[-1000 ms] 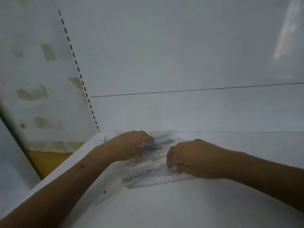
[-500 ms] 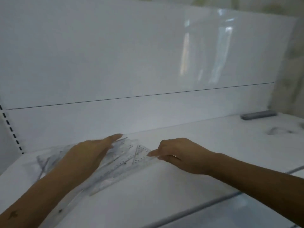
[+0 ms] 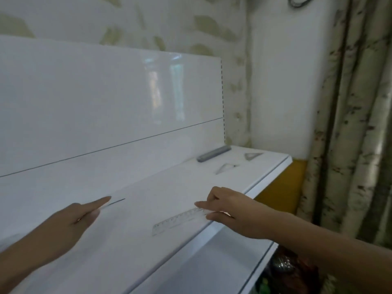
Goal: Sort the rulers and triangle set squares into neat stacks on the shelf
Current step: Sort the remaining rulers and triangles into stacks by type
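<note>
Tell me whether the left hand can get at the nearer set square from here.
Probably not without a stretch: the left hand pinches a ruler, and the nearer set square lies well beyond the right hand.

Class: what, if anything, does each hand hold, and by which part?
Right hand: clear ruler, pinched at its right end. Left hand: a thin clear ruler, near one end.

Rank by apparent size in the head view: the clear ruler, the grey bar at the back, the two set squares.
1. clear ruler, nearest the camera, so unsure
2. grey bar
3. two set squares: they look alike
</note>
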Demonstrator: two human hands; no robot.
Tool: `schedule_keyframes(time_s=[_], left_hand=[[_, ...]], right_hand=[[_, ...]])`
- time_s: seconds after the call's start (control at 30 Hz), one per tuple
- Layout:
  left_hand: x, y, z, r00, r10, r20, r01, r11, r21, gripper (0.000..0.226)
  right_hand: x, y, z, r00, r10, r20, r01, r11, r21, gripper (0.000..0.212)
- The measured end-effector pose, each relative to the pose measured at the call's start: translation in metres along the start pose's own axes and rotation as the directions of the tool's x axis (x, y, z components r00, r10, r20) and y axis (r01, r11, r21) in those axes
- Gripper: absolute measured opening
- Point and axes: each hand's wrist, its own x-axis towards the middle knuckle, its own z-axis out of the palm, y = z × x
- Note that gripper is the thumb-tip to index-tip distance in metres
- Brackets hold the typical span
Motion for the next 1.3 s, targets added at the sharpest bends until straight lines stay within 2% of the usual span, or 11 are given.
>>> schedule_keyframes(time_s=[0.1, 0.13, 0.23, 0.33, 0.47, 0.57, 0.67, 0.8, 0.93, 1.1, 1.3], left_hand=[[0.036, 0.064, 0.034, 0.997, -0.031, 0.074, 0.037, 0.996, -0.075, 0.085], [0.048, 0.087, 0.049, 0.996, -0.031, 0.082, 0.04, 0.993, -0.115, 0.093], [0.087, 0.15, 0.099, 0.997, -0.046, 0.066, 0.058, 0.98, -0.192, 0.066], [0.124, 0.212, 0.146, 0.992, -0.07, 0.104, 0.085, 0.984, -0.153, 0.055], [0.157, 0.278, 0.185, 0.997, -0.012, 0.079, 0.026, 0.982, -0.185, 0.028], [0.188, 0.31, 0.21, 0.997, -0.031, 0.069, 0.042, 0.985, -0.168, 0.043], [0.226, 0.33, 0.233, 0.997, -0.009, 0.08, 0.019, 0.993, -0.117, 0.033], [0.27, 0.353, 0.26, 0.996, 0.012, 0.093, -0.002, 0.995, -0.104, 0.042], [0.32, 0.362, 0.286, 0.992, -0.001, 0.124, 0.003, 1.0, -0.015, 0.029], [0.375, 0.349, 0.322, 0.984, -0.05, 0.17, 0.014, 0.979, 0.205, 0.067], [0.395, 0.341, 0.342, 0.994, -0.016, 0.11, -0.018, 0.953, 0.302, 0.07]], right_hand=[[-0.038, 0.043, -0.028, 0.998, 0.047, -0.04, -0.049, 0.998, -0.044, 0.044], [-0.052, 0.059, -0.037, 0.997, 0.061, -0.052, -0.064, 0.996, -0.059, 0.044], [-0.095, 0.113, -0.062, 0.992, 0.098, -0.084, -0.104, 0.991, -0.079, 0.044], [-0.132, 0.167, -0.082, 0.982, 0.148, -0.114, -0.156, 0.986, -0.066, 0.042], [-0.165, 0.224, -0.107, 0.971, 0.195, -0.141, -0.199, 0.98, -0.013, 0.032], [-0.176, 0.259, -0.122, 0.966, 0.205, -0.16, -0.207, 0.978, 0.008, 0.032], [-0.178, 0.29, -0.132, 0.952, 0.219, -0.211, -0.212, 0.976, 0.056, 0.034], [-0.164, 0.335, -0.135, 0.939, 0.213, -0.271, -0.203, 0.977, 0.065, 0.035], [-0.131, 0.382, -0.134, 0.929, 0.217, -0.301, -0.205, 0.976, 0.07, 0.045], [-0.064, 0.422, -0.141, 0.935, 0.224, -0.277, -0.204, 0.974, 0.097, 0.038], [0.032, 0.457, -0.133, 0.953, 0.112, -0.281, -0.082, 0.99, 0.115, 0.027]])
